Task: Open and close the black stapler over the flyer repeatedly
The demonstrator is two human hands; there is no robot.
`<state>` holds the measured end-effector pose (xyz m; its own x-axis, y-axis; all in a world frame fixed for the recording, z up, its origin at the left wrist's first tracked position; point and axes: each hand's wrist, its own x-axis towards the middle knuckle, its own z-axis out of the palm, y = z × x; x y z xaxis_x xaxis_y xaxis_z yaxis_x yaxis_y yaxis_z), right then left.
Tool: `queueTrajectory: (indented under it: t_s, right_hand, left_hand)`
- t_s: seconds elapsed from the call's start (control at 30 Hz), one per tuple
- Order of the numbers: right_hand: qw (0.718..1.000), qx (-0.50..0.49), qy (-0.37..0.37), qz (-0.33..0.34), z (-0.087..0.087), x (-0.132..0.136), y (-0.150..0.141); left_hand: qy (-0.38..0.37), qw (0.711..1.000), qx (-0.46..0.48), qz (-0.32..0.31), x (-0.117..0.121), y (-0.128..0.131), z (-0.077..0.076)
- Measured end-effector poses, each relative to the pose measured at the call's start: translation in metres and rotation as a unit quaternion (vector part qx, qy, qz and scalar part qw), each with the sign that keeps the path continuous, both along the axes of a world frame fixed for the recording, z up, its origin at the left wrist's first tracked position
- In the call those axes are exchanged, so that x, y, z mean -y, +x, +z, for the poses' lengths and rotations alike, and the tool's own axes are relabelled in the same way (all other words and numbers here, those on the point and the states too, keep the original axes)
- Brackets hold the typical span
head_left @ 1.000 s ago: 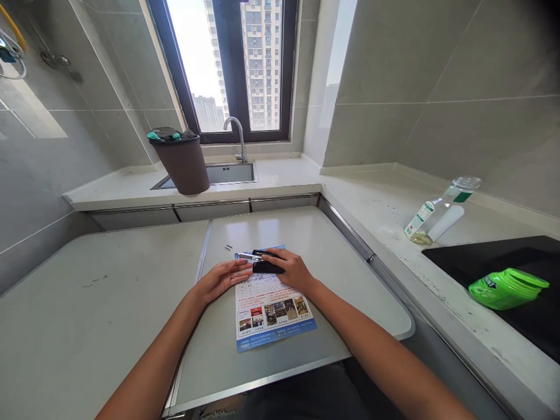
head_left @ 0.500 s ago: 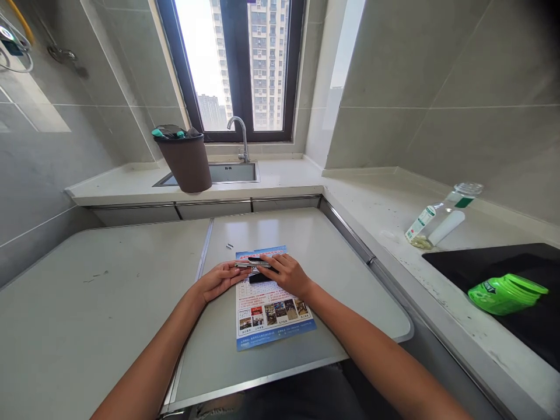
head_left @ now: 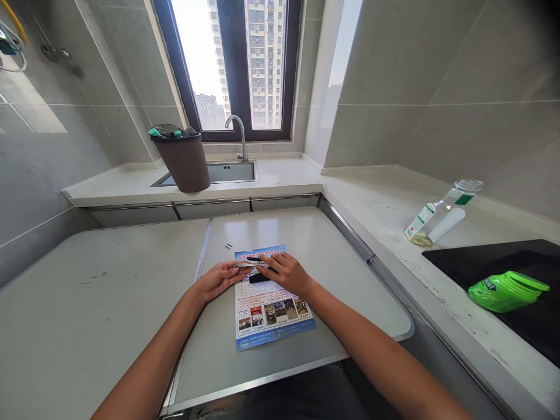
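A black stapler (head_left: 259, 279) with a silver metal rail is spread apart above a printed leaflet (head_left: 275, 338). My right hand (head_left: 289, 275) grips it from the right, its fingers over the black upper arm and the rail. At the rail's left end, my left hand (head_left: 217, 281) pinches the metal tip between thumb and fingers. Whether any staples sit inside the rail cannot be made out. Two small staple strips (head_left: 228, 245) lie on the folding table (head_left: 289, 226), just beyond the leaflet. Part of the stapler is hidden behind my right fingers.
A brown waste bin (head_left: 184, 163) stands by the sink (head_left: 234, 172) and tap (head_left: 240, 137). On the right counter (head_left: 363, 201) are a clear glass bottle (head_left: 441, 213), a green container (head_left: 505, 291) and a black panel (head_left: 459, 256). The window is straight ahead.
The stapler has tilted and come nearer me, with its rail swung away from the black lower part. My left fingers have closed from lying alongside it to pinching the rail's tip.
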<state>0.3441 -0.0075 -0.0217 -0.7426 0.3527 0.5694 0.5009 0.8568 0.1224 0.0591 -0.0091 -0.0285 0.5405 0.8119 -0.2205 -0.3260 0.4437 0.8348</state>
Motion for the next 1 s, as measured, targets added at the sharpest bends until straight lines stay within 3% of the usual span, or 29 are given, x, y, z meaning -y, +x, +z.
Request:
queueTrajectory:
  t_s: [0.33, 0.6, 0.87, 1.0]
  right_hand:
    - [1.000, 0.000, -0.003, 0.004, -0.0017, -0.0011, -0.0004]
    - [1.000, -0.010, -0.013, 0.004, 0.0002, 0.0014, -0.0021]
    - [0.997, 0.034, 0.065, -0.029, -0.0022, -0.0003, -0.0024]
    - [0.999, -0.013, 0.025, -0.039, -0.0026, -0.0017, -0.0020]
  left_hand:
    - [-0.028, 1.000, 0.003, 0.001, 0.0011, 0.0026, 0.0004]
    - [-0.003, 1.000, -0.018, 0.024, 0.0015, 0.0061, 0.0024]
    - [-0.001, 0.998, -0.037, 0.044, -0.0001, 0.0071, 0.0005]
    - [-0.004, 0.998, -0.042, 0.048, 0.0002, 0.0091, 0.0024]
